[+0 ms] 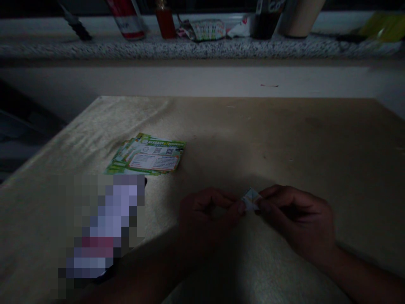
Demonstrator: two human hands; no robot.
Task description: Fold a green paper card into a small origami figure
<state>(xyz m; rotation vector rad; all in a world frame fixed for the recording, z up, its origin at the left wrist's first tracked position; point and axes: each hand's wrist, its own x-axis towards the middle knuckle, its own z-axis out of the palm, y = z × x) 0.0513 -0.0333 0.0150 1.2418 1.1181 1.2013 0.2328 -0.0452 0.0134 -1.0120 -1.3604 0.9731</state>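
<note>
So there's this tiny piece of folded paper pinched between two hands, held just above or against the table on the near side, can't really tell which. The left hand has its thumb and index finger clamped on the paper's left corner, with a gap showing between them further back. The right hand grips the right corner much the same way, thumb in front, other fingers curled in. The paper itself is pale, creased, kinda diamond-shaped with a point on top, and it's too dim to make out any print. Off to the left there's a fanned stack of green-and-white flyers, and nearer the left forearm a pixelated long thing lying at a slant. Behind the table, a speckled ledge carries a red can and some bottles.
</note>
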